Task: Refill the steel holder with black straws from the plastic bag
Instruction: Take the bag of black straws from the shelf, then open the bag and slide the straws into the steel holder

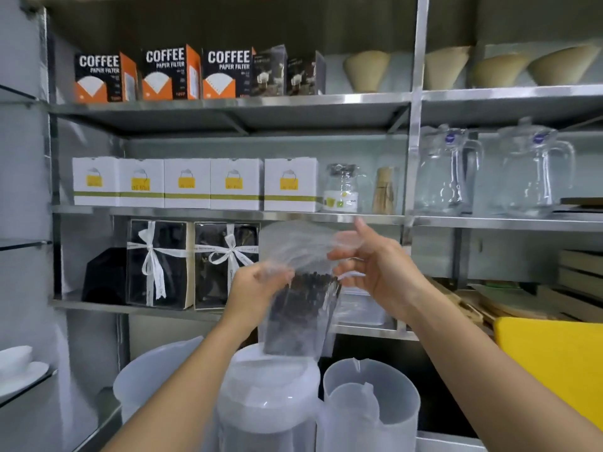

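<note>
I hold a clear plastic bag (293, 246) upright in front of a steel shelf. A bundle of black straws (300, 314) fills its lower half, ends up. My left hand (257, 285) pinches the bag's left side just above the straw tops. On the right, my right hand (375, 265) grips the loose upper plastic, thumb up. The bag's bottom hangs just above a white lidded plastic pitcher (267, 393). No steel holder is in view.
Plastic pitchers (372, 402) stand below the bag. Ribbon-tied dark boxes (189, 265) sit on the shelf behind my left hand. Higher shelves carry white boxes (192, 182), coffee filter boxes (169, 73) and glass jugs (447, 171). A yellow board (554, 360) leans at the right.
</note>
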Tool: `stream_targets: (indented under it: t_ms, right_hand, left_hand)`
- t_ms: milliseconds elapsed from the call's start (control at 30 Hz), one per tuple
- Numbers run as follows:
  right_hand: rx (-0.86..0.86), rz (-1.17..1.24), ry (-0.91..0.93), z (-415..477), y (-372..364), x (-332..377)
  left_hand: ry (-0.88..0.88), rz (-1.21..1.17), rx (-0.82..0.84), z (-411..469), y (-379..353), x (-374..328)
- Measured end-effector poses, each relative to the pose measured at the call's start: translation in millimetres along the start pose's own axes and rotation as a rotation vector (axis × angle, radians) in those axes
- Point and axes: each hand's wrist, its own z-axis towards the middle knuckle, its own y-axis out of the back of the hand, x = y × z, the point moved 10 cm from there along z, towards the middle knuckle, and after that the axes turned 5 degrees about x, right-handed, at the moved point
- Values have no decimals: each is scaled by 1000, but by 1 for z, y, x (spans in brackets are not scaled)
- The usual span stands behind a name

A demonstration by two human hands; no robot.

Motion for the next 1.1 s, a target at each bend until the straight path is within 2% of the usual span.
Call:
stream_targets:
  t_ms: [233,300,400,500,767,867,1000,1100]
  right_hand:
    - [-206,-159,180,-52,28,47]
    - [-192,-234,195,-71,28,48]
    - [-72,-307,100,-94,18,27]
    - [-49,-279,42,-117,16,7]
    - [-195,-112,37,-177,40,-32]
    - [-244,-111,53,-198,49,-36]
    - [-345,-125,52,-220,66,-41]
    - [-417,-145,71,-234,77,-39]
  left_hand:
    - [-49,-78,49,-24,-10,-65]
    - [-38,-118,45,-35,-13,-73]
    - [-10,-183,23,-53,-19,-77]
    - [38,-256,20,-74,-30,-76]
    - [210,-304,124,-136,-74,-45]
    - [229,-305,107,-154,-87,-38]
    - [203,-97,-78,-177,-88,-41]
    - [19,98,-137,-199,-92,-71]
